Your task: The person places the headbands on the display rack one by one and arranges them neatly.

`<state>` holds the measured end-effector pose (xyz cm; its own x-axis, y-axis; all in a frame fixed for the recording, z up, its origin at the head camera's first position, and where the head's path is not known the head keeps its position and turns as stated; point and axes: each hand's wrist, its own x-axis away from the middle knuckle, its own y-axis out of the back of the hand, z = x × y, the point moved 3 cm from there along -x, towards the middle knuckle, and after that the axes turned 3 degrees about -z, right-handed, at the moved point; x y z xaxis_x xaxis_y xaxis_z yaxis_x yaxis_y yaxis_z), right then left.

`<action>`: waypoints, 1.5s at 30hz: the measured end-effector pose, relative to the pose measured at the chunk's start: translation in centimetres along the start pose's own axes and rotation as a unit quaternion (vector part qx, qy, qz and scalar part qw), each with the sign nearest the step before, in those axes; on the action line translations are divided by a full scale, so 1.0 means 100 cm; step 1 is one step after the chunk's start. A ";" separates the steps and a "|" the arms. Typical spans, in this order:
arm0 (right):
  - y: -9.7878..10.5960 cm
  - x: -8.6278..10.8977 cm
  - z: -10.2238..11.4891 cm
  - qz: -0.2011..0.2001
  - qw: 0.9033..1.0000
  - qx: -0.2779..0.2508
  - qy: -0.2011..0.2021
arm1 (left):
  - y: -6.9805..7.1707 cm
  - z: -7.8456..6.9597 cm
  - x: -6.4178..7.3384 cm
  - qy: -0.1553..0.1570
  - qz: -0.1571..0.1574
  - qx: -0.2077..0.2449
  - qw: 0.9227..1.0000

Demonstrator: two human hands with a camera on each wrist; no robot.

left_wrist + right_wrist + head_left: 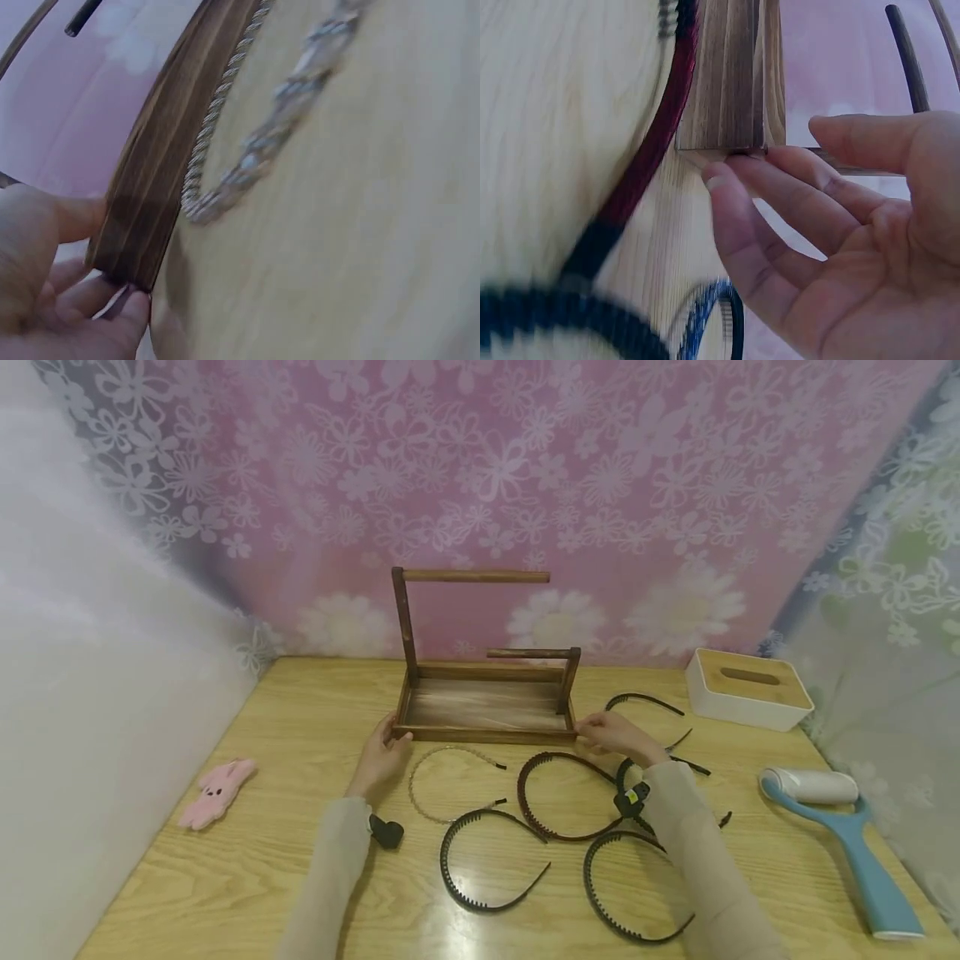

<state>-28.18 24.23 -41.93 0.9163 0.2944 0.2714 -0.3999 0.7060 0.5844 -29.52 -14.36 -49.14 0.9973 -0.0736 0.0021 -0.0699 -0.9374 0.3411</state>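
A brown wooden rack (487, 737) stands toward the back of the table, a shallow tray with a tall bar at left and a lower one at right. At its front left corner, my left hand (381, 756) grips the wood, with thumb and fingers around the end in the left wrist view. My right hand (617, 735) touches the front right corner with its fingertips; its thumb stands off the wood in the right wrist view. Just in front lie a beaded headband (411, 785) and a dark red-brown toothed headband (520, 793).
Black toothed headbands (444, 860) lie in front and around my right forearm, one (587, 877) partly under the sleeve. A pink plush toy (217, 792) lies far left. At right are a white tissue box (738, 712) with wooden lid and a blue-handled lint roller (862, 860).
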 end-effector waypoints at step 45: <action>0.032 0.022 -0.051 -0.153 0.970 0.188 -0.008 | -0.031 0.002 0.001 -0.032 0.030 0.149 0.988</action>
<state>-27.39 30.47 -43.36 0.9941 0.0956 0.0519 -0.0913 0.4735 0.8760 -29.18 -11.53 -50.43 0.9884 -0.1443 -0.0483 -0.1418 -0.9886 0.0508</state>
